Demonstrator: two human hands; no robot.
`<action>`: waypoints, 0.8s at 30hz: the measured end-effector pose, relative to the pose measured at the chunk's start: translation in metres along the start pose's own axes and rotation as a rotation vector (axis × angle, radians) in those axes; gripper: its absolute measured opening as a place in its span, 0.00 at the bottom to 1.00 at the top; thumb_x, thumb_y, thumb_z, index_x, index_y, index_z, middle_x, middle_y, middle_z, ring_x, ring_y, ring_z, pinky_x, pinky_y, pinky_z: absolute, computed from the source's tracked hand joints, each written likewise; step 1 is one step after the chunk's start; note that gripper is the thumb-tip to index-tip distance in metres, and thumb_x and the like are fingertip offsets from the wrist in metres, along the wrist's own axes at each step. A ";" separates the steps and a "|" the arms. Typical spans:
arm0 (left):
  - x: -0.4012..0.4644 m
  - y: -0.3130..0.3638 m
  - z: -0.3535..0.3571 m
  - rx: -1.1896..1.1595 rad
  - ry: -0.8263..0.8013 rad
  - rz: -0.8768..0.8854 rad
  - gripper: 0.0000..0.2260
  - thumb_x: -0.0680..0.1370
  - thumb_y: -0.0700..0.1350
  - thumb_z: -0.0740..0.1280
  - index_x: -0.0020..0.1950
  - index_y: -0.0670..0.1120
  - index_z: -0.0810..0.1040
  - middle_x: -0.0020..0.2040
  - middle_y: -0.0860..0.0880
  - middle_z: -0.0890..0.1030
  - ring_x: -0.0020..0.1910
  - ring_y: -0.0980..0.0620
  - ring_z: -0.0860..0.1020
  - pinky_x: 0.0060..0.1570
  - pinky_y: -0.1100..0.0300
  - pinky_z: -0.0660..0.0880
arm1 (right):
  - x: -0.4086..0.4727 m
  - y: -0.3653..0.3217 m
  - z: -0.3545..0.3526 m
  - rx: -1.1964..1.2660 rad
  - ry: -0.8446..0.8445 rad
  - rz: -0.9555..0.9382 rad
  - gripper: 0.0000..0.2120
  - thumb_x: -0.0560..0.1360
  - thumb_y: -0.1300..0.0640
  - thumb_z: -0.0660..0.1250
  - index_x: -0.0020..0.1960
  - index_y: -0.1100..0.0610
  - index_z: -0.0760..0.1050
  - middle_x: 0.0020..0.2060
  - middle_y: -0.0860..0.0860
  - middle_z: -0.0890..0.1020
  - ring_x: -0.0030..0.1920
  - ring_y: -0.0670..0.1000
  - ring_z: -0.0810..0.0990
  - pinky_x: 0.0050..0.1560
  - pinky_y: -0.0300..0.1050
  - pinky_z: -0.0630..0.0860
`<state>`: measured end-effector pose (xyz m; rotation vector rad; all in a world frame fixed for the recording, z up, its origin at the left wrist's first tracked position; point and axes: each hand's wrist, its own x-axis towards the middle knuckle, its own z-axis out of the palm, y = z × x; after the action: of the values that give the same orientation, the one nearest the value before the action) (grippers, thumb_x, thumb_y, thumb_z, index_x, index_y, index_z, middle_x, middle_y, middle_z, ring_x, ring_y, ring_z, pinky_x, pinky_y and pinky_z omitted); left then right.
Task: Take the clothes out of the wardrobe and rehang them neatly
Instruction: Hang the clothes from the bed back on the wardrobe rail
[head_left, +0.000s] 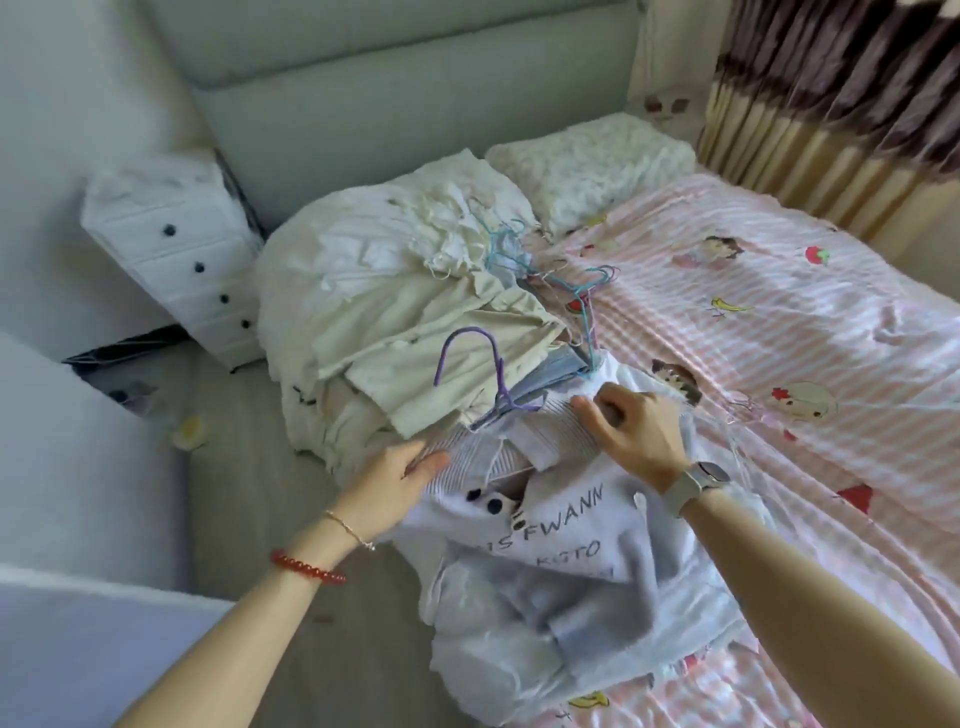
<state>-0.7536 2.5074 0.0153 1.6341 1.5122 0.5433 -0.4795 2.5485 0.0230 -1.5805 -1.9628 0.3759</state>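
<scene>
A pale lilac knit sweater (550, 525) with dark lettering lies on top of a clothes heap at the near edge of the bed. A purple hanger (488, 374) sticks out of its neck, hook pointing up and left. My left hand (400, 478) grips the sweater's left shoulder at the ribbed collar. My right hand (631, 428) pinches the ribbed collar on the right side. Behind lies a pile of cream and white clothes (395, 291) with thin blue and pink wire hangers (571, 280) tangled on it.
The bed carries a pink striped cartoon sheet (779, 332) and a white pillow (592, 161) by the grey padded headboard (395, 104). A white drawer unit (176, 254) stands left of the bed on grey floor. Curtains (841, 104) hang at the far right.
</scene>
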 end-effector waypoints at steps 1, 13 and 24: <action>-0.018 -0.012 -0.015 0.004 0.050 -0.029 0.12 0.78 0.49 0.61 0.40 0.42 0.72 0.34 0.46 0.70 0.35 0.53 0.66 0.36 0.54 0.65 | 0.007 -0.020 0.012 0.033 -0.038 -0.050 0.24 0.69 0.35 0.49 0.27 0.53 0.60 0.20 0.46 0.64 0.22 0.43 0.62 0.27 0.41 0.58; -0.299 -0.112 -0.126 0.075 0.764 -0.478 0.21 0.77 0.47 0.65 0.30 0.48 0.57 0.27 0.52 0.59 0.28 0.52 0.58 0.28 0.61 0.57 | -0.029 -0.281 0.160 0.137 -0.678 -0.663 0.19 0.76 0.46 0.61 0.30 0.52 0.64 0.25 0.48 0.67 0.33 0.56 0.72 0.34 0.46 0.61; -0.542 -0.143 -0.121 0.546 1.443 -0.811 0.15 0.75 0.48 0.66 0.34 0.39 0.73 0.27 0.40 0.75 0.27 0.38 0.74 0.29 0.56 0.65 | -0.182 -0.479 0.199 0.330 -0.791 -1.362 0.14 0.78 0.52 0.57 0.48 0.61 0.75 0.30 0.58 0.79 0.32 0.63 0.77 0.33 0.47 0.71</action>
<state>-1.0335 2.0120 0.0863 0.5978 3.3539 0.9358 -0.9550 2.2796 0.0843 0.3841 -2.7984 0.6983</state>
